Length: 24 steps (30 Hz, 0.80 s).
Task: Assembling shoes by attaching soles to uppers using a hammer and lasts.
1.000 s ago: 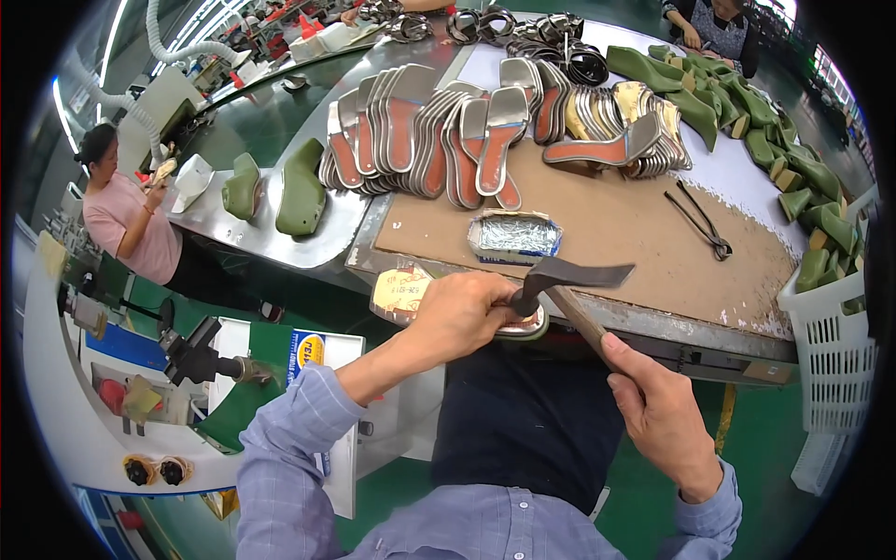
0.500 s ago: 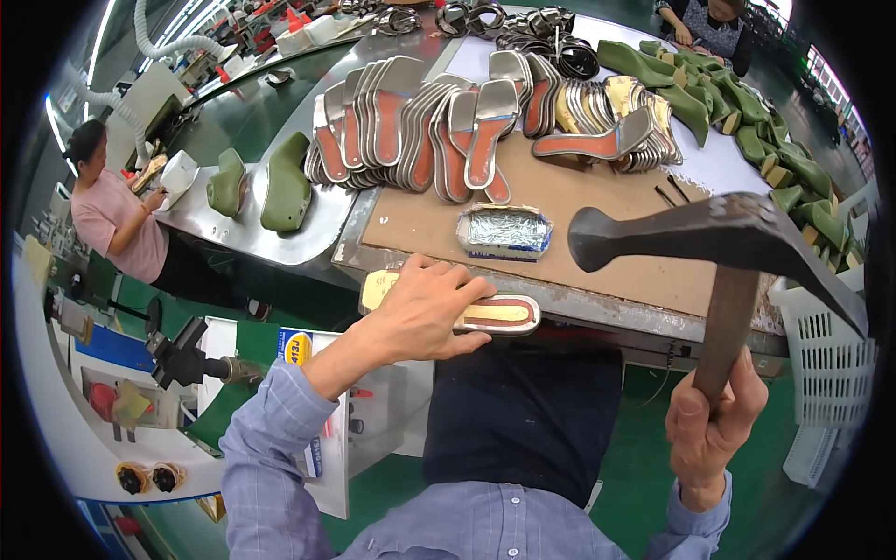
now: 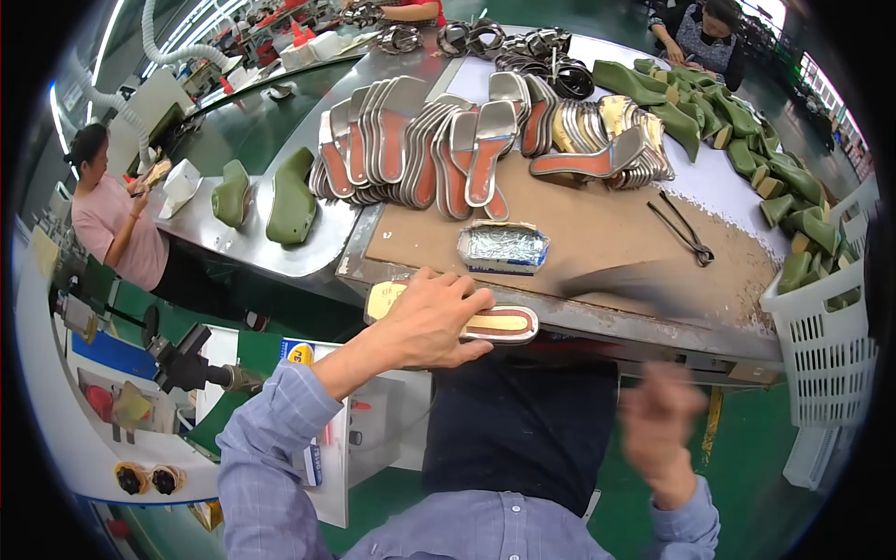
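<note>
The right grip (image 3: 661, 406) is strongly blurred, so its separate fingers cannot be distinguished. The hammer (image 3: 623, 280) is blurred too: its dark head is a smear above the edge of the surface (image 3: 397, 241), its handle can hardly be seen, and how the fingers lie on it I cannot tell. The left grip (image 3: 427, 319) covers the middle of the sole piece (image 3: 511, 323), and its underside is mostly hidden. In the small box (image 3: 502, 268), the silvery contents are too fine to tell apart. At the upper edge, a person in red (image 3: 415, 11) is cut off. What the person at upper right (image 3: 711, 45) handles is too small to recognise.
</note>
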Each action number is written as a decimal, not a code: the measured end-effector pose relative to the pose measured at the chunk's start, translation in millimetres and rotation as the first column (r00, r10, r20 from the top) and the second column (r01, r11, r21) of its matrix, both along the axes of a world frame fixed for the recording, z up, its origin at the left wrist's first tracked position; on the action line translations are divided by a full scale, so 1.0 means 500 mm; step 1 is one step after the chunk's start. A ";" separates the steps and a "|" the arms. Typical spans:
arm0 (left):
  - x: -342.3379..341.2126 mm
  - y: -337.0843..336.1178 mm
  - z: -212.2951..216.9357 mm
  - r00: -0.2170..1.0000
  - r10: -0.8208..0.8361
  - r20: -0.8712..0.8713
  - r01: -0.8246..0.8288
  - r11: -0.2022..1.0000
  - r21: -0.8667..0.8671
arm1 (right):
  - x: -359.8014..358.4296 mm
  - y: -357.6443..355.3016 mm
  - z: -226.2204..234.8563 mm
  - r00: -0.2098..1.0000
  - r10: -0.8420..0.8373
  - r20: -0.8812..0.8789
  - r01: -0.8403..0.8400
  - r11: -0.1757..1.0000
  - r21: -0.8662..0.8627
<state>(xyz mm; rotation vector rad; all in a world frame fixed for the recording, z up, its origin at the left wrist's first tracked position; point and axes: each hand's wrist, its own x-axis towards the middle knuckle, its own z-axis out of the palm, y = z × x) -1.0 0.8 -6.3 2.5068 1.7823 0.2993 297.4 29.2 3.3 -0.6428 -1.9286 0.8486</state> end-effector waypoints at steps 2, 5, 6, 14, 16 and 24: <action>-0.008 0.001 -0.002 1.000 -0.005 -0.009 0.005 1.000 -0.025 | -0.023 0.003 -0.015 0.889 0.008 0.457 -0.013 1.000 0.007; -0.009 -0.003 -0.006 0.999 0.018 0.030 -0.018 1.000 0.006 | -0.028 0.020 0.006 0.974 -0.089 0.210 0.061 0.989 0.137; -0.005 -0.004 -0.006 1.000 0.024 0.018 -0.024 1.000 -0.011 | -0.010 0.012 0.010 0.993 -0.078 0.088 0.074 0.996 0.046; -0.038 0.006 -0.006 0.965 0.065 0.255 -0.050 0.997 -0.062 | -0.012 0.066 -0.033 0.818 -0.229 0.527 0.072 0.951 0.302; -0.074 0.012 0.028 0.796 0.273 0.541 -0.228 0.962 -0.150 | 0.031 0.123 -0.048 0.705 -0.430 0.564 0.177 0.876 0.448; -0.497 0.015 -0.126 0.271 0.961 0.063 -0.960 0.265 0.087 | -0.077 0.136 -0.055 0.849 -0.148 0.506 -0.055 0.930 0.364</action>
